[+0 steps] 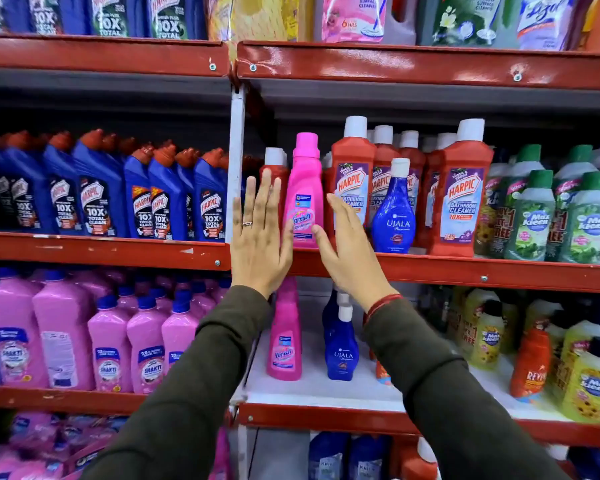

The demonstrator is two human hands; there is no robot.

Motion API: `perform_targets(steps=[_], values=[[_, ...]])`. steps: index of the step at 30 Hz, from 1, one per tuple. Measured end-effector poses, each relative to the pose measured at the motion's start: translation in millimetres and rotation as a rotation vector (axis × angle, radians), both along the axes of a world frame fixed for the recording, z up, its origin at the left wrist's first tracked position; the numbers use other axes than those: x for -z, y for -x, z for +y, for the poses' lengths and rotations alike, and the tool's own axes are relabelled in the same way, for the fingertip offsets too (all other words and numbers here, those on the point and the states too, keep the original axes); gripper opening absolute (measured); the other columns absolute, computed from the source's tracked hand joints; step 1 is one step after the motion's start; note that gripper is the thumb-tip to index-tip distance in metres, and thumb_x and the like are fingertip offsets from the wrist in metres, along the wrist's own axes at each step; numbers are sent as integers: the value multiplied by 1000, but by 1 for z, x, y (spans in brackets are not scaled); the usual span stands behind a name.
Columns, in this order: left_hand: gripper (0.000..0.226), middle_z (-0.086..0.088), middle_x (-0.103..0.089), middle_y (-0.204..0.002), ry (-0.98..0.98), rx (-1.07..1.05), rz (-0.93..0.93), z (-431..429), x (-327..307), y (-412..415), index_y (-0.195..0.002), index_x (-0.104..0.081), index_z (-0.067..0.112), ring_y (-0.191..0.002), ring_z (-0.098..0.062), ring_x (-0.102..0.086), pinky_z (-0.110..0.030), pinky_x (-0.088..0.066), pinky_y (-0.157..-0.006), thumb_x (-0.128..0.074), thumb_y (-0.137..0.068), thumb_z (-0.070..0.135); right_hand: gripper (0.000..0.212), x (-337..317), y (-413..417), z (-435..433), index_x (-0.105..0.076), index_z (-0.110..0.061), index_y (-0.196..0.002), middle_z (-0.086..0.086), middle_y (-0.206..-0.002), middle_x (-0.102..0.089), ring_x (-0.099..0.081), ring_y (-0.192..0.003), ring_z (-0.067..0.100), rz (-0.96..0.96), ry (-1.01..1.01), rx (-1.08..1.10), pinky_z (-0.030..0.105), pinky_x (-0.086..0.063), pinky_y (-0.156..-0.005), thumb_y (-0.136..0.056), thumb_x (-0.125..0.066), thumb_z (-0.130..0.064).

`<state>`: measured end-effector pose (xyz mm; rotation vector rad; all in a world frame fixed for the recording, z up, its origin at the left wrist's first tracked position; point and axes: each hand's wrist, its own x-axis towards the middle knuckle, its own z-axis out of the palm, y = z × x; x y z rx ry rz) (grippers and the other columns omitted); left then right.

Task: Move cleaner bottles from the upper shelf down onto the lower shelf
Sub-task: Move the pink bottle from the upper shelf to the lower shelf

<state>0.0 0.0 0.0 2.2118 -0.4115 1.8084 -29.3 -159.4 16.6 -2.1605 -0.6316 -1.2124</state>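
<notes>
Head view. We are facing red metal shelving stocked with cleaners. On the upper shelf, at its left end beside the white upright post, stands a tall bright-pink plastic bottle with a pink cap and a Vanish label. It is upright, long axis vertical, base at the shelf's front lip.

Our left hand is flat and open, fingers up, just left of the bottle; the thumb edge looks to touch or nearly touch its lower side, we cannot tell which. Our right hand is also open, fingers slanting up and leftward, thumb tip near the bottle's lower right corner. Neither hand is closed on anything. The bottle sits between the two palms, a little beyond them; both hands are about equally close.

To the right on the same shelf: red plastic Harpic bathroom-cleaner bottles with white caps, then a dark-blue teardrop Ujala bottle with a white cap.

On the lower shelf, directly below, a matching pink Vanish bottle and a blue Ujala bottle already stand on the white deck, with bare deck around them.

Our reading: the coming move is a two-palm squeeze on the pink bottle, then out and down. The neighbouring red bottle is tight against it, so the right hand has little room.
</notes>
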Motion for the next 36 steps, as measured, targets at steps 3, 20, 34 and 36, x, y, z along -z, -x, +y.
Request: perform_targets(steps=[3, 20, 34, 36], values=[[62, -8, -11, -172, 31, -39, 38, 20, 6, -4, -162, -16, 11, -159, -24, -4, -43, 0, -130, -31, -106, 32, 65, -11, -14, 11, -20, -6, -157, 10, -164, -25, -21, -152, 19, 157, -73, -23, 20, -13, -119, -103, -49, -29], [60, -8, -14, -171, 31, -113, 166, 54, 43, -38, -161, -17, 6, -159, -24, -10, -45, -12, -129, -18, -107, 33, 56, -23, -37, 24, -37, -9, -148, 11, -141, -56, -59, -124, 20, 317, -391, -231, 37, -55, -99, -98, -61, -17], [61, -9, -12, -171, 20, -135, 176, 55, 43, -38, -161, -16, 6, -159, -23, -8, -43, -9, -130, -16, -107, 34, 52, -49, -15, 12, -45, -9, -144, 9, -138, -59, -60, -121, 13, 239, -467, -350, 35, -57, -97, -97, -63, -19], [61, -9, -13, -171, 19, -138, 179, 55, 43, -38, -161, -16, 6, -159, -24, -8, -43, -9, -130, -17, -107, 33, 51, -47, -5, 12, -46, -10, -143, 7, -137, -59, -58, -126, 16, 257, -461, -373, 43, -55, -100, -96, -64, -19]])
